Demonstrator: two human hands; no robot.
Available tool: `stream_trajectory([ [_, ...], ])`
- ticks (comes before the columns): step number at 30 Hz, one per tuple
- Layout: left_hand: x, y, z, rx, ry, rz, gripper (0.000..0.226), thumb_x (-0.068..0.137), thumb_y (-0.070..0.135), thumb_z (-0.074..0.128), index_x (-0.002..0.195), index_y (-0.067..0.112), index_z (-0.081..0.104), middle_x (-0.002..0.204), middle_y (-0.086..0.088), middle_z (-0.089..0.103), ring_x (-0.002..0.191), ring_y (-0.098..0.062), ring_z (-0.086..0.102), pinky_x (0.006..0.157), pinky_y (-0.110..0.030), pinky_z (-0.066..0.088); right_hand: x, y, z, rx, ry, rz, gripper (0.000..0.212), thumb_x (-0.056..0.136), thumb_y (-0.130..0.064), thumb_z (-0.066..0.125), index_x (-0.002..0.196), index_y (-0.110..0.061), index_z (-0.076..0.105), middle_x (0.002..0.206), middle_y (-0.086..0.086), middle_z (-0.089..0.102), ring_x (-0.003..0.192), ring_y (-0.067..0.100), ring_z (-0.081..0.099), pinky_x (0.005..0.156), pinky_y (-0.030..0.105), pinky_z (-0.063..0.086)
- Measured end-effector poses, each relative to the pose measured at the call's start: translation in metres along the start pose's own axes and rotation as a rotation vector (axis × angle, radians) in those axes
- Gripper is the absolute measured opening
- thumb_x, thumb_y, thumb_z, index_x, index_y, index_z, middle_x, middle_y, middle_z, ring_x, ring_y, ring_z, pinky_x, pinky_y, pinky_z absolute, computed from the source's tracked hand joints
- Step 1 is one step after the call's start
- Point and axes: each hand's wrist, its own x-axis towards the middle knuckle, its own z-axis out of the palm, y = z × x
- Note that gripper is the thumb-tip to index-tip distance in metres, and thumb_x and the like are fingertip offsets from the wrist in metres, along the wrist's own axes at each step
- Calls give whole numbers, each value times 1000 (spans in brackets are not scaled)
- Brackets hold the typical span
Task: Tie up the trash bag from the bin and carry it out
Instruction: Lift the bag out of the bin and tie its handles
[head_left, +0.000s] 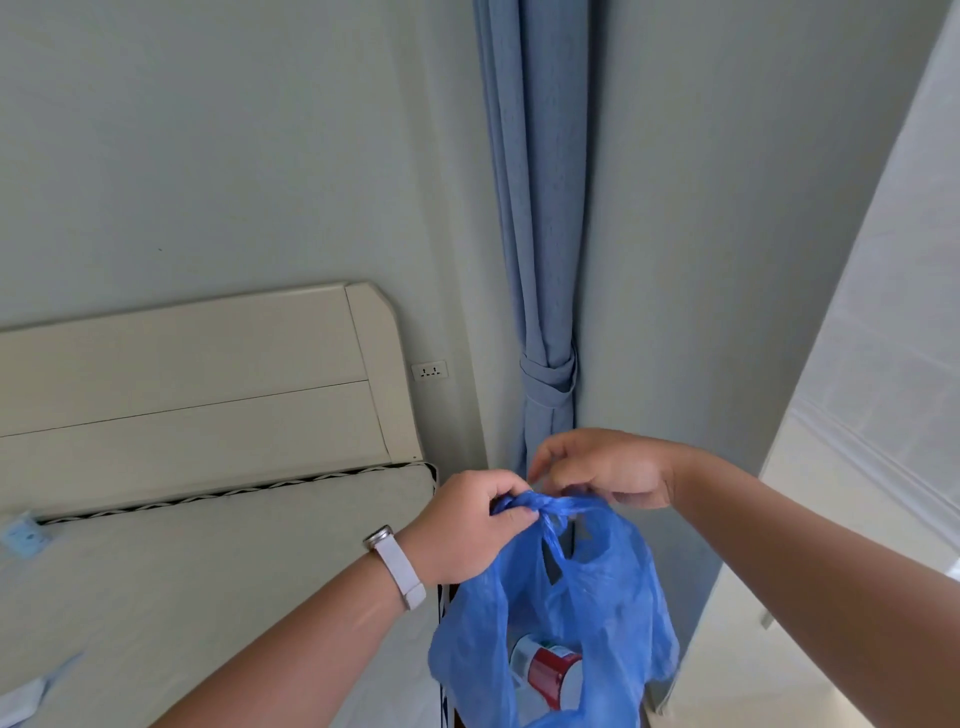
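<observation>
While crinkly, the thin blue bag (597, 597) hangs knotted between 2 hands.

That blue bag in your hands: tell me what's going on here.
A person is tying up a blue trash bag, held in the air beside a bed. The left hand and right hand each grip a handle, and a knot sits between them. A red-and-white can shows inside. The bag has not been carried out yet.

left hand (467, 525) pinching knot (545, 506) | right hand (608, 470) gripping handle | blue trash bag (597, 613) hanging beside bed (208, 545)
</observation>
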Motion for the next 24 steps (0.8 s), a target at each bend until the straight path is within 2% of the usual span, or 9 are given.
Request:
stream_trajectory([
  [2,0,1,0,-69,25,-91,13,86,21,61,80,13,68,61,4,55,54,-6,43,57,-21,37,-3,-1,2,-115,381,-145,13,78,-10,60,82,-21,65,73,0,66,69,16,59,71,33,49],
  [4,-1,1,-3,-165,54,-168,16,86,21,62,80,8,67,65,-2,57,58,-11,47,60,-26,39,-17,-6,12,-129,627,-312,19,80,-6,57,72,-23,63,67,-4,62,64,14,55,68,34,47],
  [7,-3,1,-8,-340,114,-228,13,85,18,64,77,9,69,71,-9,65,65,-18,57,64,-33,44,-54,-7,40,-26,498,-358,26,74,-3,50,64,-21,65,57,0,63,51,16,54,52,25,44],
  [10,-5,5,-15,-430,136,-228,13,86,16,63,75,13,71,75,-10,68,70,-20,61,69,-35,48,-65,9,68,-277,295,-161,27,82,-6,48,84,-24,68,67,-2,69,56,11,61,57,23,52],
  [12,-6,8,-19,-445,128,-218,17,87,14,62,73,18,72,74,-7,66,69,-19,59,70,-34,46,-54,22,81,-474,335,-63,26,87,-17,46,105,-24,63,79,-1,71,62,11,65,61,24,54],
  [14,-6,10,-22,-473,130,-210,22,88,11,61,72,20,73,73,-5,66,68,-17,58,69,-31,46,-40,29,89,-522,460,-93,24,90,-19,42,108,-16,57,79,7,69,64,20,65,59,32,52],
  [18,-9,11,-26,-431,114,-185,13,86,16,62,80,16,73,76,-7,67,72,-17,60,72,-34,49,-28,12,90,-154,709,-167,14,94,-24,46,82,-20,53,72,5,59,43,8,50,41,27,46],
  [22,-13,9,-29,-415,146,-178,12,85,11,63,80,17,72,78,-4,71,73,-15,63,74,-33,52,-25,-4,82,-43,643,-249,15,87,-20,54,80,-8,59,77,7,64,59,12,51,64,44,53],
  [24,-13,6,-30,-272,198,-162,9,81,13,67,78,21,71,73,1,68,67,-11,59,70,-31,50,-25,-9,80,7,546,-269,15,89,-18,58,82,-7,65,70,4,64,60,9,57,66,34,54],
])
